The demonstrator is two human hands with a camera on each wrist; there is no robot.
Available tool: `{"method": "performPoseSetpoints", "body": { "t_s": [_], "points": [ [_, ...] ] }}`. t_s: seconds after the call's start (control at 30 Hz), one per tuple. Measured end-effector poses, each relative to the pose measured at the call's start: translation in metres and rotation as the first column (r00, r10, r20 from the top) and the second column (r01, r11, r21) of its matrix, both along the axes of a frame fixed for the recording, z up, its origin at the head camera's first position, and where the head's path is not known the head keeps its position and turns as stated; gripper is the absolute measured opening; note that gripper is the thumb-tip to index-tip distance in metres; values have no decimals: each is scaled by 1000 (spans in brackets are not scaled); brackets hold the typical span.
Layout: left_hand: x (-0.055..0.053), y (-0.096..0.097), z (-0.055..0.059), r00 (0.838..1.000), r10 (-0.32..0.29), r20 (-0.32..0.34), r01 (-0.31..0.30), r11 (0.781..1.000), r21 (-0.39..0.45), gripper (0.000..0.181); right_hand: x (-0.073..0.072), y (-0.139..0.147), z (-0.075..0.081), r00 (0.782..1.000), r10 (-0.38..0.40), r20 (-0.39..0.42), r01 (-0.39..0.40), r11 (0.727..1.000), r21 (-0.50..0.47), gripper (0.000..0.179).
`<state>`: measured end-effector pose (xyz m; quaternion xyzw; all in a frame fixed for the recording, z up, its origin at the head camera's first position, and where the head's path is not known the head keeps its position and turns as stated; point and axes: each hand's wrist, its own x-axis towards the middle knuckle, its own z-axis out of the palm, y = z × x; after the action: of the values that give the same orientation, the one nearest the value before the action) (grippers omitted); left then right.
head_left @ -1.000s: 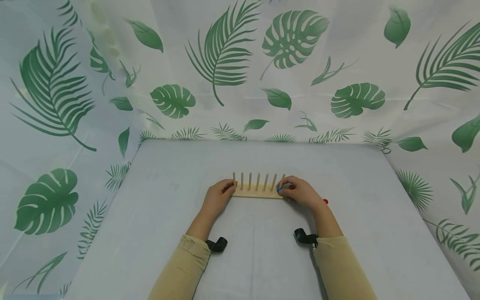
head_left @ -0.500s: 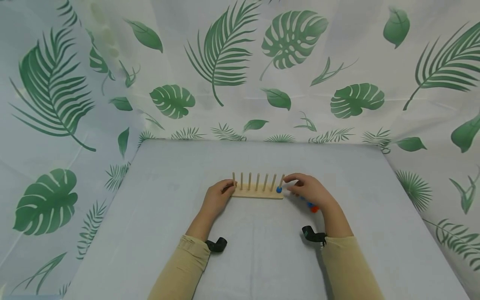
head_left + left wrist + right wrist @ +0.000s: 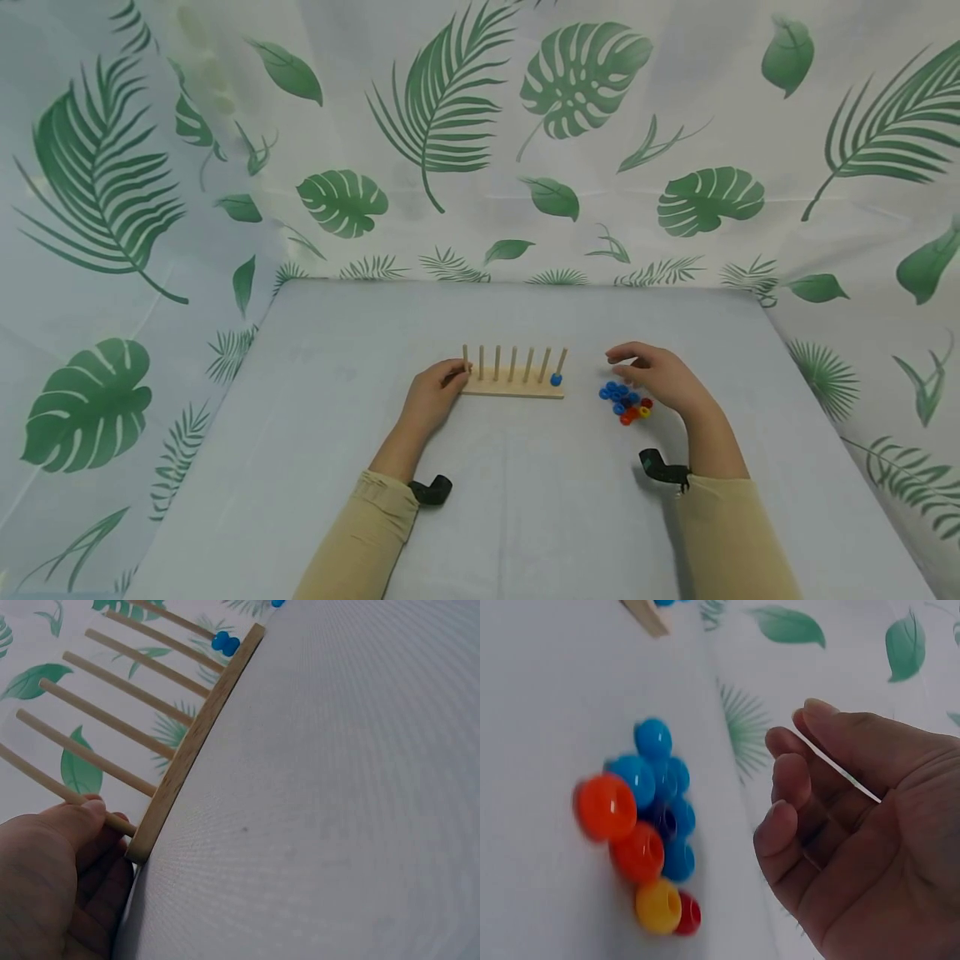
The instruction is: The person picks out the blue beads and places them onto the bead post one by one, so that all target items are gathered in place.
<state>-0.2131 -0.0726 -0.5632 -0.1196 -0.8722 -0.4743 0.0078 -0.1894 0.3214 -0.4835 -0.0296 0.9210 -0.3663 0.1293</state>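
A wooden peg board (image 3: 513,388) with several upright pegs stands on the table. My left hand (image 3: 433,395) holds its left end; in the left wrist view, the thumb and a finger pinch the end peg (image 3: 45,780). Blue beads (image 3: 225,643) sit low on the peg at the opposite end, two of them visible in that view. To the right of the board lies a loose cluster of beads (image 3: 664,780), blue, orange, yellow and red. My right hand (image 3: 660,379) hovers just beyond this cluster, fingers loosely bent, holding nothing and apart from the beads.
A pale cloth covers the table (image 3: 465,517). Behind and at the sides hang white curtains (image 3: 465,233) printed with green leaves. A black wrist camera (image 3: 432,490) sits on the left wrist and another black camera (image 3: 663,468) on the right.
My right hand has let go of a blue bead on the rightmost peg and moved right, uncovering the loose beads. The left hand keeps its place on the board.
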Motion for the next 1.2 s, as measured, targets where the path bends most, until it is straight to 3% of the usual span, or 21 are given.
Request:
{"method": "performPoseSetpoints", "body": {
  "t_s": [0.5, 0.97, 1.2],
  "points": [
    [1, 0, 0, 1000, 7, 12, -7, 1000, 3, 28, 5, 36, -28, 996, -61, 61, 59, 998, 28, 41],
    [2, 0, 1, 1000, 11, 7, -11, 1000, -9, 29, -4, 32, -33, 994, -12, 113, 2, 997, 83, 41],
    [2, -1, 0, 1000, 3, 5, -3, 1000, 1, 30, -8, 29, -35, 994, -27, 105, 19, 997, 76, 36]
  ]
}}
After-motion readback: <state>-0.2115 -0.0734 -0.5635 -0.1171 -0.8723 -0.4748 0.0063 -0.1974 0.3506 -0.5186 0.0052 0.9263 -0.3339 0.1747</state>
